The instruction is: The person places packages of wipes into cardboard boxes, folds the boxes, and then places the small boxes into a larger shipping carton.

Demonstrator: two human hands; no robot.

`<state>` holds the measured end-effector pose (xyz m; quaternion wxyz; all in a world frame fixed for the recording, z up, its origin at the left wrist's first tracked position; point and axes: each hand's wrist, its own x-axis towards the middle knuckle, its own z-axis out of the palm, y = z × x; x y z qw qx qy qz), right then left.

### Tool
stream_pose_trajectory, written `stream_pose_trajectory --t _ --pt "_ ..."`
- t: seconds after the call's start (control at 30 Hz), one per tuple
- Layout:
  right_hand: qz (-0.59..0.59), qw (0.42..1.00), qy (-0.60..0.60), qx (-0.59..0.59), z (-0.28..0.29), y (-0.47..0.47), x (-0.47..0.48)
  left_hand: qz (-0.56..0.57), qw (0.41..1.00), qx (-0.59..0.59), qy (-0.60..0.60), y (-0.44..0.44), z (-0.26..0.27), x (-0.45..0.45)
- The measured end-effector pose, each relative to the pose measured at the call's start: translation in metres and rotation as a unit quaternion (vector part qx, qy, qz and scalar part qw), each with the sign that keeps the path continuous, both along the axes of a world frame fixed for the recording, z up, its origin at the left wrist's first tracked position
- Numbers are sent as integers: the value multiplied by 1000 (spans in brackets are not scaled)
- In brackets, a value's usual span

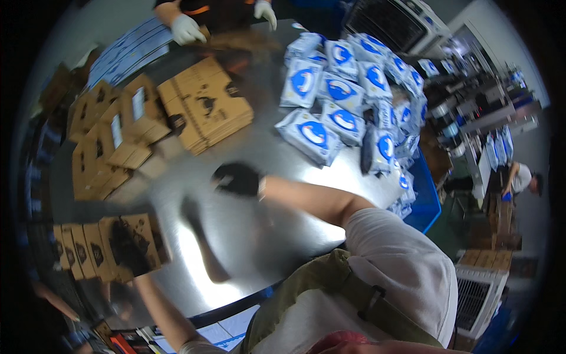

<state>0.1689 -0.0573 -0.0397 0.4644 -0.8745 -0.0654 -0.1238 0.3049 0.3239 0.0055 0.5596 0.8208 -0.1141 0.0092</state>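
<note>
My left hand (pixel 128 248), in a dark glove, lies against the last box of a row of brown cardboard boxes (pixel 94 248) at the table's left edge; whether its fingers grip the box is blurred. Over the middle of the shiny metal table (pixel 247 234) is my right hand (pixel 236 179), also dark-gloved, with its fingers blurred. A stack of flattened cardboard boxes (pixel 205 104) lies beyond it. To the upper left stand several made-up cardboard boxes (pixel 132 119). White-and-blue plastic packets (pixel 331 93) are heaped at the upper right.
Across the table a person's two white-gloved hands (pixel 188 30) (pixel 265 13) show, one by a blurred brown thing. A blue plastic bin (pixel 426 194) stands at the right edge, under some packets. Blue-and-white printed sheets (pixel 128 51) lie at the far left. Another person (pixel 522 177) is at the far right.
</note>
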Motion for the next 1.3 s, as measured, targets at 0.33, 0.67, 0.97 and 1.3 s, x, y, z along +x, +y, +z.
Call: stream_pose_trajectory --t 0.33,0.67,0.97,1.3 --pt "-221 841 261 -420 13 -404 -53 -426 893 132 67 -500 -99 -126" --pt "-159 922 109 -336 -12 -484 -370 -465 867 156 88 -633 -75 -489" --pt "-482 866 94 -97 -56 -666 -545 -448 870 187 -86 -795 -120 -492" --pt "-534 762 294 -217 -169 -855 -507 -658 693 278 97 -937 -236 -381"
